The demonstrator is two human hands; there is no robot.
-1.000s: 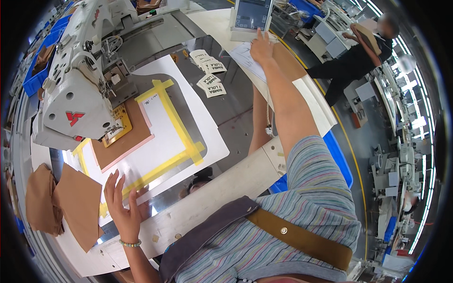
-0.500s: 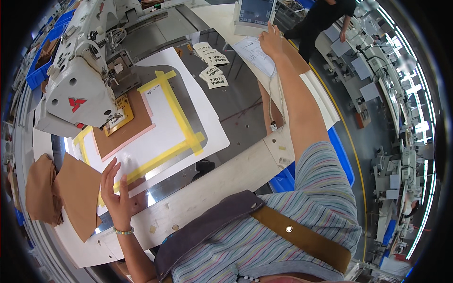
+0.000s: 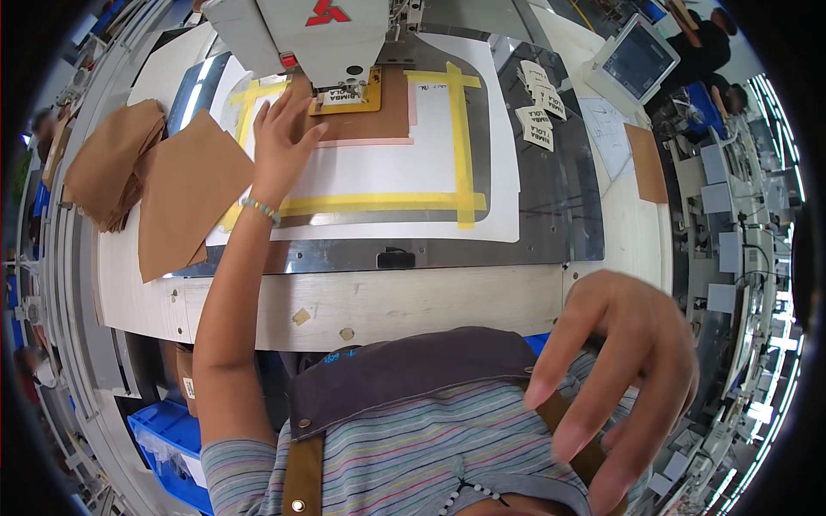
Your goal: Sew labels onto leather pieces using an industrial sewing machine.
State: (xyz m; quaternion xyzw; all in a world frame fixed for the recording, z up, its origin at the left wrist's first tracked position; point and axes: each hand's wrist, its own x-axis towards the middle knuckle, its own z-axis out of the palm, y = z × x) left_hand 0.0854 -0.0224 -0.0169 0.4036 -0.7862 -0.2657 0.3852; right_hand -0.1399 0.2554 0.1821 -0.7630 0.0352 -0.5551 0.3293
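My left hand point(image 3: 284, 146) reaches over the white template sheet point(image 3: 387, 172) edged with yellow tape point(image 3: 465, 155). Its spread fingertips are at the left of the yellow clamp plate point(image 3: 375, 86) under the sewing machine head point(image 3: 301, 30); whether they touch is unclear. A small white label point(image 3: 342, 96) sits in that plate, over a brown pink-edged piece point(image 3: 370, 129). My right hand point(image 3: 619, 361) is raised close to the camera over my apron, fingers bent and apart, holding nothing. More white labels point(image 3: 538, 129) lie loose on the metal plate right of the sheet.
A brown stack point(image 3: 107, 172) and separate brown piece point(image 3: 194, 193) lie left. A touchscreen point(image 3: 634, 60), drawing point(image 3: 602, 138) and brown piece point(image 3: 645, 168) are at right. A blue bin point(image 3: 168, 447) stands below the table. Co-workers point(image 3: 710, 39) are in the aisle.
My right hand has left the touchscreen and come back toward me. My left hand has moved forward to the clamp plate. The view has turned, centring the machine and template.
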